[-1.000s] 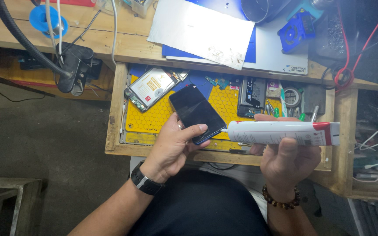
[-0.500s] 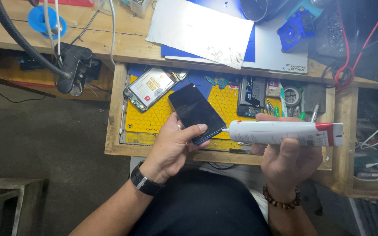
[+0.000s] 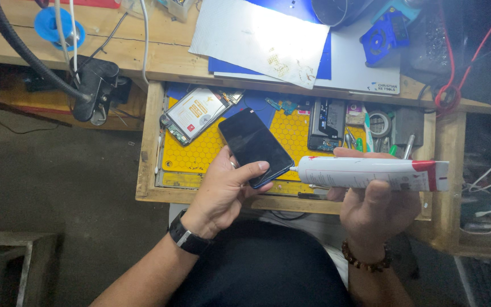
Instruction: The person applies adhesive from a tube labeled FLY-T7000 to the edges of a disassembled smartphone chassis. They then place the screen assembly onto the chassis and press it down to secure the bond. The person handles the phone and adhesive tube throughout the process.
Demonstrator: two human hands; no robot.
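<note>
One dark phone [image 3: 255, 146], centre frame, pinched at its lower end by the left hand [image 3: 223, 190], thumb across the glass; one white glue tube [image 3: 370, 173], red-ended, lying level at centre right, gripped from beneath by the right hand [image 3: 376, 207], nozzle touching the phone's lower edge; one wooden drawer [image 3: 146, 142] holding one yellow mat [image 3: 200, 153], one opened phone body [image 3: 195, 115], one tape roll [image 3: 379, 124].

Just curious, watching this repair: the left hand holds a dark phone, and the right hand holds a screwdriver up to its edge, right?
Not quite. The head view shows the right hand holding a white tube with a red end, not a screwdriver. The left hand does hold the dark phone.
</note>
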